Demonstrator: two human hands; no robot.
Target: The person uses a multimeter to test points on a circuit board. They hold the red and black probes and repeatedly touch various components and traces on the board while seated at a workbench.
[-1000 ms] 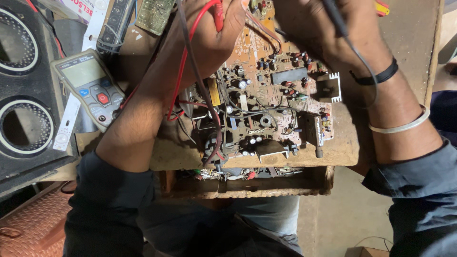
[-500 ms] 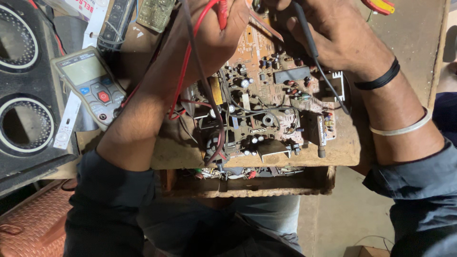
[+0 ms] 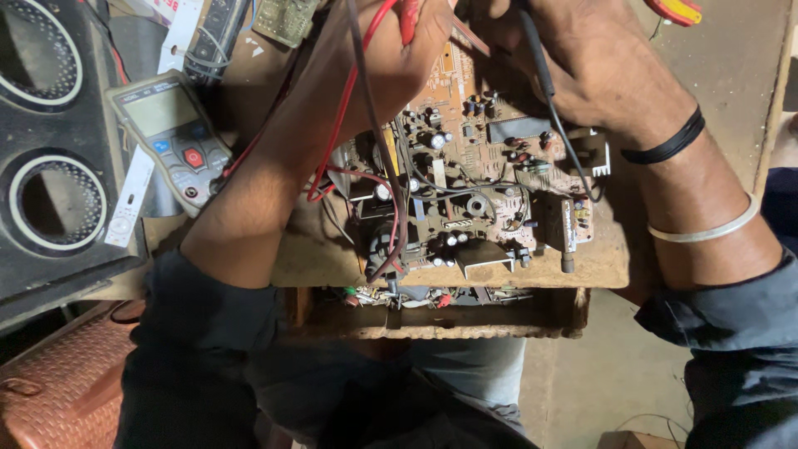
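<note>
A brown circuit board (image 3: 465, 191) crowded with capacitors, coils and wires lies on a worn wooden bench (image 3: 582, 262). My left hand (image 3: 399, 50) is closed around a red test probe (image 3: 409, 18) at the board's upper left, its red lead looping down across my forearm. My right hand (image 3: 582, 58) grips a black test probe (image 3: 532, 50) over the board's upper right, its black lead trailing down past a metal heat sink (image 3: 597, 154). Both probe tips are hidden by my hands.
A grey digital multimeter (image 3: 170, 141) lies left of the board, beside a black speaker cabinet (image 3: 50, 166) with two round grilles. A small green circuit board (image 3: 287, 21) sits at the top. Loose wiring hangs under the bench edge. A brown woven seat (image 3: 58, 382) is lower left.
My right hand has shifted left and down over the board, bringing the black probe with it. My left hand stays near the board's upper left with the red probe.
</note>
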